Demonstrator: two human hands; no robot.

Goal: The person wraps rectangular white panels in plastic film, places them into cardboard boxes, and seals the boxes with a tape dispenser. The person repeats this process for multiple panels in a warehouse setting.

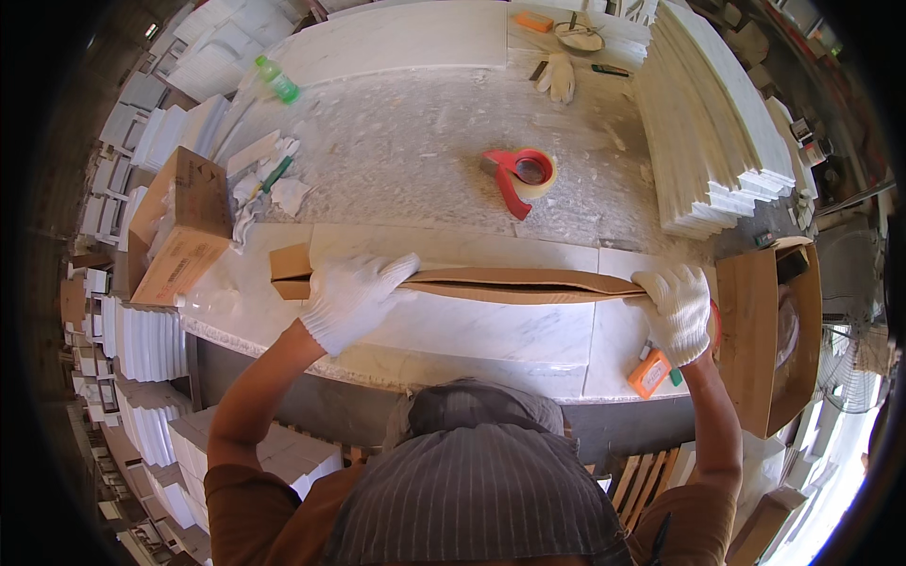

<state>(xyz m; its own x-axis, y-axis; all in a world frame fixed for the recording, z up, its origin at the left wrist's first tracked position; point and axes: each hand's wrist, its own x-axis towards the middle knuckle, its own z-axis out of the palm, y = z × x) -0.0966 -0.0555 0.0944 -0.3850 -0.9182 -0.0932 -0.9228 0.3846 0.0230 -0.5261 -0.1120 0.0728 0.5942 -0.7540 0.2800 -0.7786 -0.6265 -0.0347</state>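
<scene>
Bench point(396, 141): greyed with dust, smeared and chipped white in places. Its near side is covered by pale, grey-veined slabs point(453, 335), with seams seen between them; another long slab point(406, 38) is laid along the far edge.

Cardboard point(538, 295), a long folded strip, is held crosswise above the near slabs, its middle bowed open in a narrow dark slit. The left part is gripped by the gloved left hand point(354, 292), fingers wrapped, a short end left projecting beyond it. The right end is pinched in the gloved right hand point(678, 311), fingers curled over.

Beyond the strip, a red tape dispenser point(515, 198) is set down on the dusty part. Farther off, a loose glove point(558, 77) and a bowl point(578, 40) are noted; at far left, a green bottle point(280, 83). An orange box point(649, 373) is placed below the right hand.

The bench is flanked by a carton point(184, 231) at left and an open carton point(746, 340) at right. A tall stack point(703, 113) of slabs is leaned at far right. Room: the left side is crowded with white piles point(151, 340); a fan point(849, 370) is seen at right, near bright light.
</scene>
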